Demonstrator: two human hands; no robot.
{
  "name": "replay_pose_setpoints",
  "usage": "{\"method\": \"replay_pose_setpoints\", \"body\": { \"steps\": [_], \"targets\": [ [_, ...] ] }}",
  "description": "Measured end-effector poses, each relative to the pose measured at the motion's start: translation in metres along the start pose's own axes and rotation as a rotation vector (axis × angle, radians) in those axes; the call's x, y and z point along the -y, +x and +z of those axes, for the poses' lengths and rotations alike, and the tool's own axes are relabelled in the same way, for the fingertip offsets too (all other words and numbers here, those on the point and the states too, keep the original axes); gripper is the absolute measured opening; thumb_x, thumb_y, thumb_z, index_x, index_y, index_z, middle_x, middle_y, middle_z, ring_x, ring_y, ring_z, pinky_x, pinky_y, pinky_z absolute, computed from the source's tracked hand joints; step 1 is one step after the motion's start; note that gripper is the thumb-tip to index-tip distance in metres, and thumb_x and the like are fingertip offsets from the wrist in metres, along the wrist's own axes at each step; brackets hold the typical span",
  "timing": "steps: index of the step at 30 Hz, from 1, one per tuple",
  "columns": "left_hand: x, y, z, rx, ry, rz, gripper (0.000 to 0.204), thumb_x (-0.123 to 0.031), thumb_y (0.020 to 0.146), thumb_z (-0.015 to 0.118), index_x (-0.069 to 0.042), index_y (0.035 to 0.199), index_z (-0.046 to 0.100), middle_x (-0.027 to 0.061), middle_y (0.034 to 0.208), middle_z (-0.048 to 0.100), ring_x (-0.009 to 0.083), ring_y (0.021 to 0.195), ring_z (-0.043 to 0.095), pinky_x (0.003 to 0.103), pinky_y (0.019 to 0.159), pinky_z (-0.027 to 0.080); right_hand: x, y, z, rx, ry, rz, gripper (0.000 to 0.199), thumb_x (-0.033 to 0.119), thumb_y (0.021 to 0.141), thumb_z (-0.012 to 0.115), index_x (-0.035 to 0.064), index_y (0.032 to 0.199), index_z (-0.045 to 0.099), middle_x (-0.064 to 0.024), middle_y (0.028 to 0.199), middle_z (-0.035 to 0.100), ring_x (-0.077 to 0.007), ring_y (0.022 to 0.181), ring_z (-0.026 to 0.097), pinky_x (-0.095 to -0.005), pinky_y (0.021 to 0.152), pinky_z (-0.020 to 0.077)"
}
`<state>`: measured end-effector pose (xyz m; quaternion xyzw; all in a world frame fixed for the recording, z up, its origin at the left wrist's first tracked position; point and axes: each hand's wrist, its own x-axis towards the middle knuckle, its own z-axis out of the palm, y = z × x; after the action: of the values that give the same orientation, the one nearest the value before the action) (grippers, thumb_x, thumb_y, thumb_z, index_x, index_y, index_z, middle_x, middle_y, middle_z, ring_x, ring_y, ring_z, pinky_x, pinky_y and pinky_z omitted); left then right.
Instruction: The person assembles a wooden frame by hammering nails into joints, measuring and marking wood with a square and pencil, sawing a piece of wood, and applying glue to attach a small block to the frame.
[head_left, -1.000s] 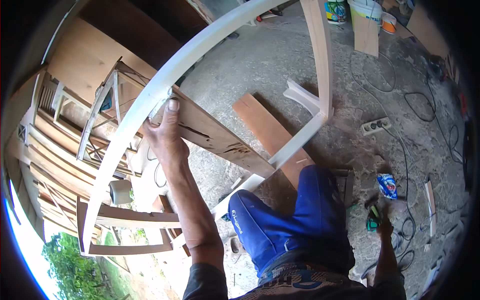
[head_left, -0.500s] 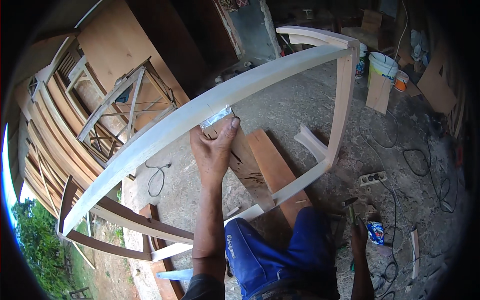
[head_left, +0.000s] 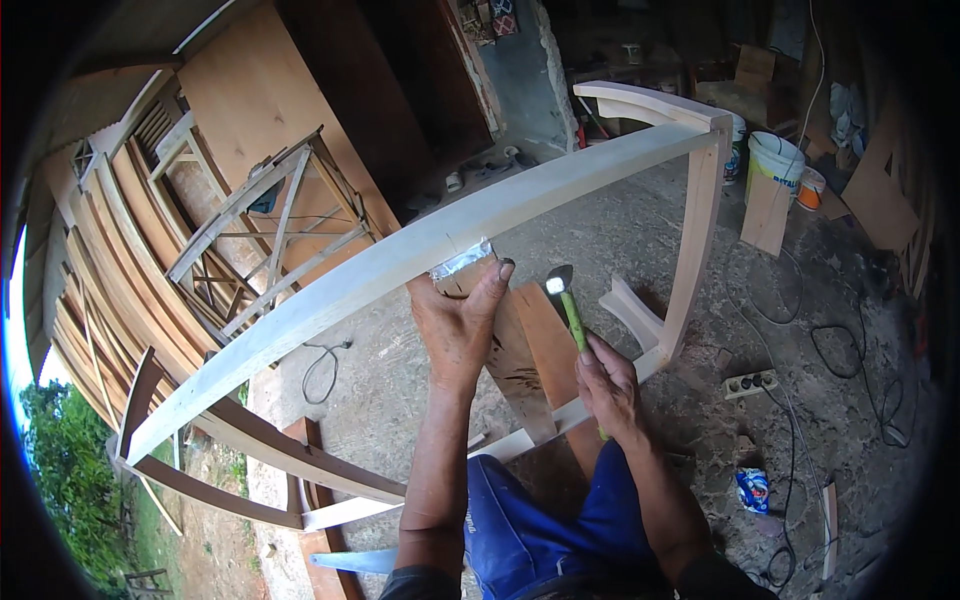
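Work centres on a pale curved rail [head_left: 400,265] that arches across the middle of the view, the top member of an unfinished wooden frame whose upright post [head_left: 695,240] drops from the rail's far right end. The left hand [head_left: 458,325] is closed on a small block wrapped in crinkled silvery sheet [head_left: 462,262], pressed against the underside of the rail about midway along it. The right hand [head_left: 607,385], below and to the right of the rail, is clamped on the green handle of a hammer [head_left: 570,310], whose head points up toward the rail but stands clear of it. As a judgement, the frame is already joined and standing in bare wood, so assembly looks largely done and smoothing or fitting of the rail is in hand; whether the rail's surface is finished cannot be told, and no stain or coating shows anywhere on it. Under the rail lie brown boards [head_left: 545,350] on the concrete floor [head_left: 640,215]; behind its left half lean other unfinished frames [head_left: 260,240]; buckets [head_left: 775,160] stand beyond its right end.
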<state>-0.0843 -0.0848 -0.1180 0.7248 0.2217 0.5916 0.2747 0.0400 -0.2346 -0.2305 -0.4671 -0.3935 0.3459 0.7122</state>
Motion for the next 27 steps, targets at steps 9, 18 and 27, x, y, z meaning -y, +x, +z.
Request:
{"method": "replay_pose_setpoints", "body": {
  "steps": [9,18,27],
  "targets": [
    [-0.002,0.002,0.001,-0.001,0.026,0.060,0.069,-0.034,0.087,0.082,0.005,0.129,0.046,0.0165,0.114,0.062,0.0238,0.107,0.063,0.037,0.093,0.051,0.032,0.053,0.013,0.071,0.107,0.001,0.047,0.034,0.106,0.053,0.0089,0.146,0.050,0.0062,0.074,0.043,0.0002,0.049,0.034,-0.0170,0.042,0.0281],
    [0.004,0.003,0.000,-0.017,0.045,0.054,0.068,-0.036,0.087,0.082,0.005,0.129,0.047,0.0183,0.115,0.062,0.0253,0.108,0.062,0.038,0.095,0.049,0.021,0.062,0.020,0.040,0.049,0.045,0.044,0.035,0.106,0.052,0.0102,0.143,0.053,0.0051,0.075,0.045,0.0000,0.047,0.034,-0.0179,0.039,0.0270],
    [-0.006,0.008,0.003,-0.017,0.042,0.054,0.067,-0.036,0.087,0.082,0.004,0.128,0.048,0.0204,0.117,0.061,0.0287,0.111,0.061,0.041,0.097,0.047,0.021,0.061,0.017,0.049,-0.054,-0.030,0.047,0.041,0.107,0.050,0.0058,0.138,0.057,0.0072,0.075,0.039,-0.0021,0.062,0.036,-0.0186,0.052,0.0339]
  ]
}}
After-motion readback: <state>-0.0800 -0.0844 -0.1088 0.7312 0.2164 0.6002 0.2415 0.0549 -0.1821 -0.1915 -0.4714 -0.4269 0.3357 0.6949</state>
